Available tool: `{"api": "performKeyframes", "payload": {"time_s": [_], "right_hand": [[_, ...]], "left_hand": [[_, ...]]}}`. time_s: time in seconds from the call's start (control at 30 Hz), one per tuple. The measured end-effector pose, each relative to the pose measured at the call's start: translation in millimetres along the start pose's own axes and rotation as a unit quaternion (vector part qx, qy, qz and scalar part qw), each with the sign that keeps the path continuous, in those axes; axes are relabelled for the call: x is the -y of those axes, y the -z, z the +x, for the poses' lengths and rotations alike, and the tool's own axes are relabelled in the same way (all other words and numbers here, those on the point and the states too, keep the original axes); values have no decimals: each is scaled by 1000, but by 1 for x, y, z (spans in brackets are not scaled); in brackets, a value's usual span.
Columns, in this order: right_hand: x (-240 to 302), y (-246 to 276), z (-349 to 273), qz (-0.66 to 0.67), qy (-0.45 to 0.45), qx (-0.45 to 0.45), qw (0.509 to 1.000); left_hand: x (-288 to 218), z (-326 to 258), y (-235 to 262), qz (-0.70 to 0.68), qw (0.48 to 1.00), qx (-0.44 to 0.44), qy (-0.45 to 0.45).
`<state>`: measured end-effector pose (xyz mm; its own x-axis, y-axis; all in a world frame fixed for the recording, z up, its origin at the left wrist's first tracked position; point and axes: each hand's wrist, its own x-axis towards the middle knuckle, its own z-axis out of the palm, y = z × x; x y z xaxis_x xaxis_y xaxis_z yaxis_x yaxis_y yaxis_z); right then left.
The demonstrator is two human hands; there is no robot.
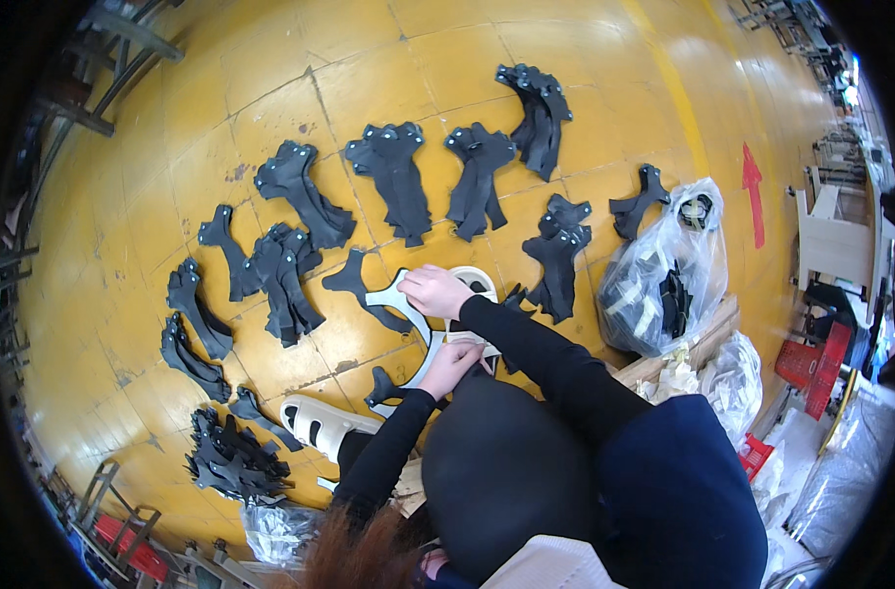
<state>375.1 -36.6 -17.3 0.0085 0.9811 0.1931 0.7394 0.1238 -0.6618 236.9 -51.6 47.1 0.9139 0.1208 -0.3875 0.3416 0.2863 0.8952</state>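
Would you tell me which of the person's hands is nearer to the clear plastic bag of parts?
Right. The right hand rests on a white cut piece, closer to the clear plastic bag; the left hand sits lower and farther away.

This is a factory workshop floor. Stacks of cut black pieces (pixel 400 177) fan out on the yellow painted floor (pixel 172 157) beyond the hands, with a red arrow (pixel 753 191) marking, clear plastic bags (pixel 663 275) of parts and red crates (pixel 811 365) to their right.
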Motion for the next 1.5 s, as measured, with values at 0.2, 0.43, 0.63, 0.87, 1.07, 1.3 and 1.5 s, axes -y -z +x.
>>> {"api": "performKeyframes", "payload": {"time_s": [0.2,0.43,0.63,0.87,1.07,1.3,1.5], "right_hand": [[0,-2,3,-21,-1,2,1000],[0,-4,2,-14,-33,10,999],[2,0,4,-13,-33,-6,999],[-4,6,-1,-9,-55,11,998],[1,3,8,22,-40,-2,999],[3,5,10,19,-61,-40,997],[3,6,5,10,-31,-67,997]], "left_hand": [[16,0,-3,-117,991,-5,68],[1,-1,-4,-106,991,-30,78],[3,-2,-5,-118,987,-62,85],[8,6,-14,-135,985,-66,87],[20,-1,-9,-141,983,-85,74],[-37,-6,20,43,976,-199,75],[-42,-23,177,154,759,-627,-85]]}}
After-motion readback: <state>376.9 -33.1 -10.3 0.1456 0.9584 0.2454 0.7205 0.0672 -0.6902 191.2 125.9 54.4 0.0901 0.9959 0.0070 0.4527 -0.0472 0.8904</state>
